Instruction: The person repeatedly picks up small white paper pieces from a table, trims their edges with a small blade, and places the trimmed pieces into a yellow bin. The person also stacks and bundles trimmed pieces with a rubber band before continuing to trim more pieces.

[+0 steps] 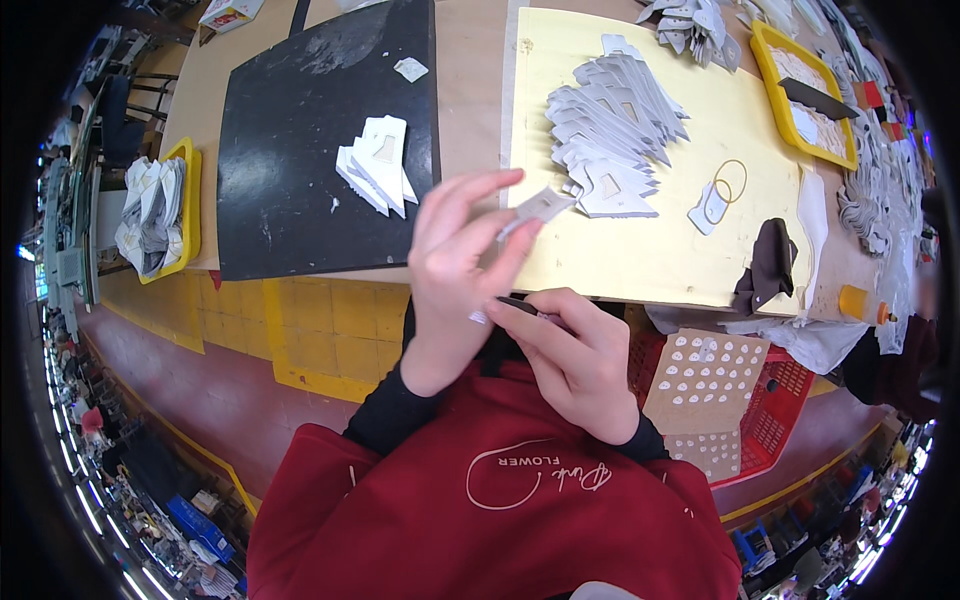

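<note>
My left hand (pixel 455 265) is raised over the near edge of the table. Its thumb and fingers pinch a small pale grey cut piece (pixel 545 204), which stands out toward the right. Close below, my right hand (pixel 580 355) is closed round a slim dark tool (pixel 518 304); its kind cannot be made out, as the fingers hide most of it. Beyond the left hand, a fanned stack of grey-white cut pieces (pixel 610 130) lies on a cream board (pixel 720 260). A smaller pile of similar pieces (pixel 380 165) rests on a black board (pixel 290 190) to the left.
Yellow trays hold pieces at the far left (pixel 190 230) and far right (pixel 765 50). On the cream board lie rubber bands (pixel 733 178), a loose piece (pixel 708 210) and a dark brown cloth (pixel 768 262). Below the table's right side stands a red crate (pixel 785 410) with cardboard (pixel 705 380).
</note>
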`<control>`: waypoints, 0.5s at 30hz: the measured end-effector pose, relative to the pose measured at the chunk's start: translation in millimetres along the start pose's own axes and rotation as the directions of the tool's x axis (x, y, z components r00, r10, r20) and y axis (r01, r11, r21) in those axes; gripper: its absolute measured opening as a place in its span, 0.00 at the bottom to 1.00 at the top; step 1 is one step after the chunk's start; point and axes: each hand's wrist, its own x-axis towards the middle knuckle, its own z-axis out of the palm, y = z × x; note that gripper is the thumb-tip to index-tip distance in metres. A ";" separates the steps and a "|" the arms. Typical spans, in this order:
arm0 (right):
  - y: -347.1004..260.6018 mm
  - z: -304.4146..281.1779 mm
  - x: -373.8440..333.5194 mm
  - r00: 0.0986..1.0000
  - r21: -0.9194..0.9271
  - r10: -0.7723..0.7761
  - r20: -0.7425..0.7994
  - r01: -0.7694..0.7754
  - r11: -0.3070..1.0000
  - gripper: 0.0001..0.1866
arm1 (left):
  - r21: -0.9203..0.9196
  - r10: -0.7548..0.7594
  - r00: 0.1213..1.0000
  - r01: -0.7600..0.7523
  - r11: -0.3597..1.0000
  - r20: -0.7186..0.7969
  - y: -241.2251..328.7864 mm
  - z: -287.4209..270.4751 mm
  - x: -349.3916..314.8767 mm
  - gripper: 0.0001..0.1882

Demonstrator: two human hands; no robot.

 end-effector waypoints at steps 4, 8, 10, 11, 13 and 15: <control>0.3 -11.8 6.4 0.968 0.003 0.007 0.251 -0.008 1.000 0.23 | -0.114 -0.158 0.987 0.161 0.980 0.038 -14.8 -23.5 8.0 0.07; 4.7 -22.8 4.1 0.975 0.130 0.171 0.141 -0.189 0.973 0.24 | -0.410 -0.345 0.909 0.414 0.813 0.235 -16.5 -41.8 9.9 0.09; 9.9 -27.7 0.7 0.974 0.144 0.220 -0.050 -0.211 0.967 0.26 | -0.499 -0.335 0.888 0.455 0.737 0.315 -15.3 -35.5 2.6 0.10; 12.4 -27.4 0.5 0.959 0.225 0.260 -0.113 -0.230 0.947 0.26 | -0.531 -0.335 0.877 0.477 0.700 0.345 -12.8 -30.6 -0.4 0.10; 7.7 -30.6 4.4 0.883 0.428 0.441 -0.159 -0.341 0.837 0.20 | -0.581 -0.336 0.845 0.532 0.616 0.417 -3.2 -24.0 -2.5 0.09; 16.6 -30.3 6.2 0.891 0.441 0.453 -0.043 -0.390 0.808 0.15 | -0.546 -0.253 0.818 0.542 0.639 0.516 -1.3 -22.5 -4.2 0.09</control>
